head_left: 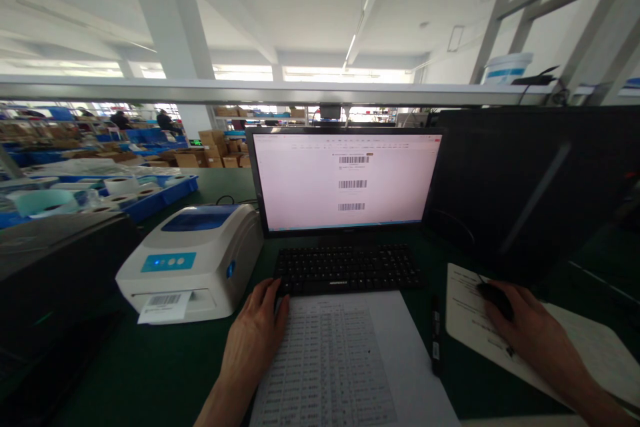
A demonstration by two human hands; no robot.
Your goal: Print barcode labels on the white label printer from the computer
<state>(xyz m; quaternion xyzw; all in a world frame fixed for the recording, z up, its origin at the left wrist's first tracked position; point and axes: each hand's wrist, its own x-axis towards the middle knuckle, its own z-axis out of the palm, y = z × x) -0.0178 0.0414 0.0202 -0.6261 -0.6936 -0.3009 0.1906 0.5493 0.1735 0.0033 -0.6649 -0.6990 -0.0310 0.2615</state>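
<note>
My right hand is wrapped over a black computer mouse, which rests on a white printed sheet. At the lower left corner of the black keyboard, my left hand lies with fingertips on the keys and thumb apart, holding nothing. Beneath the keyboard, a paper with a printed table reaches toward me, beside my left hand. Behind the keys stands a monitor showing three barcodes. A white label printer is left of my left hand, with a barcode label sticking out of its slot.
A black marker lies between the table paper and the mouse sheet. A blue tray of label rolls stands behind the printer. Dark equipment flanks the monitor on the right. A shelf crosses above, bearing a white tub.
</note>
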